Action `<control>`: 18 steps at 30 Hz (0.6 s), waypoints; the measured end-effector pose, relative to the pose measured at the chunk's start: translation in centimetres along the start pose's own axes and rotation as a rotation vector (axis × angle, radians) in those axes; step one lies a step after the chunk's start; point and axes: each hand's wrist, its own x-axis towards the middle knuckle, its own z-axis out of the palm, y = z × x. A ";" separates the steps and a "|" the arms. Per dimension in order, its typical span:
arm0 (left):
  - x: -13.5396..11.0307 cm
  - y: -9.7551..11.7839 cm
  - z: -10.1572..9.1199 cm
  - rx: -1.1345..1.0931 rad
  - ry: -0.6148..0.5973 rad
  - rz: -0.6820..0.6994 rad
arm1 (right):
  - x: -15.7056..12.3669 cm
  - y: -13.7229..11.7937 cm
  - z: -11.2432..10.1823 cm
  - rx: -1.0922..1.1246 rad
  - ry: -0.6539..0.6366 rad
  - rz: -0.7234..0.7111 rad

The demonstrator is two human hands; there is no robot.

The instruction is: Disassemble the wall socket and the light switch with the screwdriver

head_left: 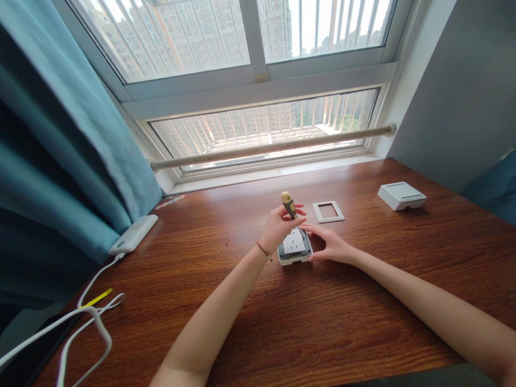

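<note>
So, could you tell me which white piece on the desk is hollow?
The flat square frame beyond the right hand; wood shows through it, the socket and box are solid.

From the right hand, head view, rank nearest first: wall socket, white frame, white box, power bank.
1. Wall socket: touched by the right hand, at its left.
2. White frame: just behind the hand.
3. White box: far right, toward the wall.
4. Power bank: far left, beside the curtain.
</note>
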 end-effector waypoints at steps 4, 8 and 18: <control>0.1 1.1 -1.1 -0.102 -0.124 -0.056 | 0.0 0.0 0.0 0.007 -0.011 0.023; 0.1 1.6 -2.2 -0.146 -0.269 -0.067 | 0.1 -0.1 0.0 0.005 -0.012 0.035; 0.2 0.2 -1.0 0.175 -0.060 0.029 | 0.0 0.1 0.1 0.002 0.008 0.001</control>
